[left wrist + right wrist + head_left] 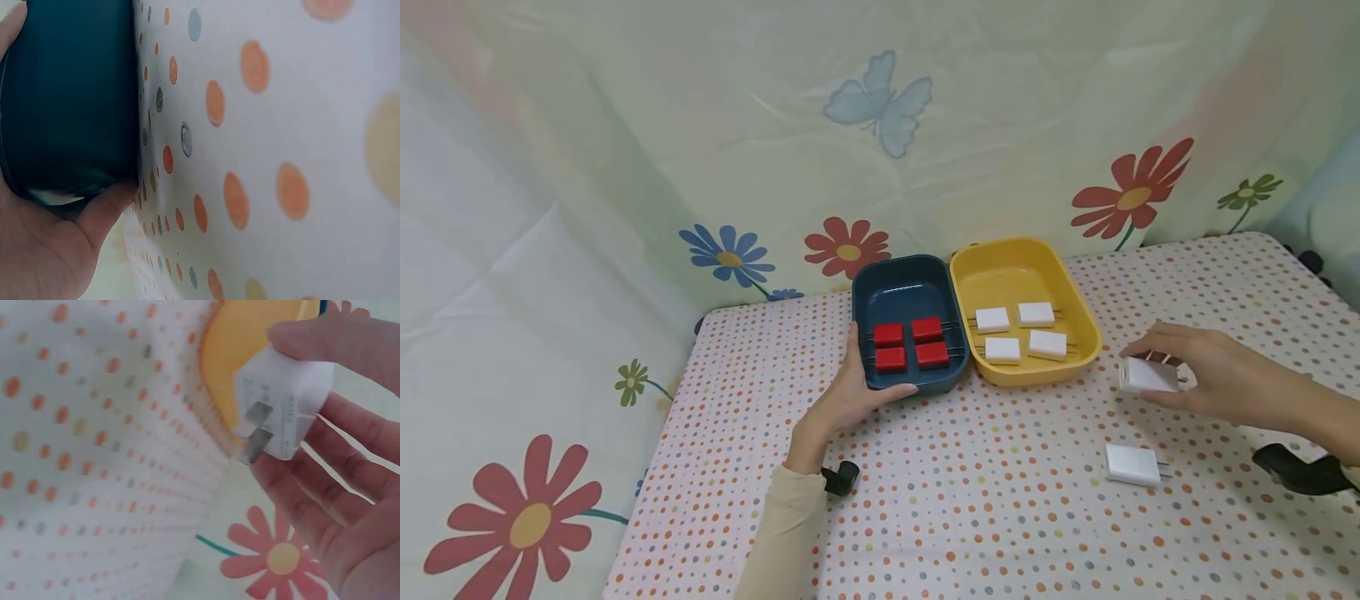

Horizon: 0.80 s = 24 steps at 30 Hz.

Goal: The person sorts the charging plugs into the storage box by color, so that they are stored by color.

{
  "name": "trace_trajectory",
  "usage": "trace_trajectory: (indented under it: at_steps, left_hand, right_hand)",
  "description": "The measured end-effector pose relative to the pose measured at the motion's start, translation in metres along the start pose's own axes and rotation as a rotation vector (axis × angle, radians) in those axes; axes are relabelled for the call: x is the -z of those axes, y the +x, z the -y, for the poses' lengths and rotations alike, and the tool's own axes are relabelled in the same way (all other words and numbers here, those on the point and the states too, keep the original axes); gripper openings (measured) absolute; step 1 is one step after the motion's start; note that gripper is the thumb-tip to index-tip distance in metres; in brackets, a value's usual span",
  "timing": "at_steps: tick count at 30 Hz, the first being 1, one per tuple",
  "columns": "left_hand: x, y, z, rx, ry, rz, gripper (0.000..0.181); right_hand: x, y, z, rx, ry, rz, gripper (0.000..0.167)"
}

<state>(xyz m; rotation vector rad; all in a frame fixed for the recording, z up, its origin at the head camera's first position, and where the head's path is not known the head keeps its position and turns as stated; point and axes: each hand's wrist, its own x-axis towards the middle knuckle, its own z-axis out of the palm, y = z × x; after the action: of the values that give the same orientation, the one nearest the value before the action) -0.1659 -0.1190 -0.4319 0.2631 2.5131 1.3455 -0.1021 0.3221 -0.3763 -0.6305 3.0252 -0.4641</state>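
My right hand (1217,375) pinches a white charger plug (1150,375) above the table, right of the yellow bin (1000,275). Its two metal prongs (257,445) show in the right wrist view. Another white charger plug (1131,464) lies on the cloth below that hand. Several white charger plugs (1036,314) lie in the yellow bin. At the near left corner of the dark blue bin (902,271), my left hand (846,387) holds its side, thumb along the front wall (69,112). Several red charger plugs (932,354) lie inside it.
Both bins stand side by side near the table's back edge, against a flowered backdrop (985,125). A dotted cloth (925,500) covers the table. Black wrist-camera mounts (842,477) stick out beside both forearms.
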Motion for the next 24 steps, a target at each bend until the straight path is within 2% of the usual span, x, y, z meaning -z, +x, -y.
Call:
trace_trajectory:
  at_steps: [6, 11, 18, 24]
  left_hand:
    - [0.000, 0.001, -0.001, 0.002, 0.010, -0.003, 0.134]
    - [0.002, 0.000, -0.002, 0.004, 0.005, -0.003, 0.134]
    - [0.002, 0.000, -0.001, 0.016, 0.010, -0.003, 0.135]
    - [0.001, 0.001, -0.001, 0.007, 0.004, 0.003, 0.133]
  right_hand:
    - [0.012, 0.015, 0.008, 0.057, 0.001, -0.086, 0.054]
    - [0.022, 0.037, 0.020, 0.118, 0.008, -0.131, 0.053]
    - [0.030, 0.083, 0.037, 0.115, 0.074, -0.014, 0.046]
    - [0.030, 0.117, 0.044, 0.144, 0.126, -0.022, 0.044]
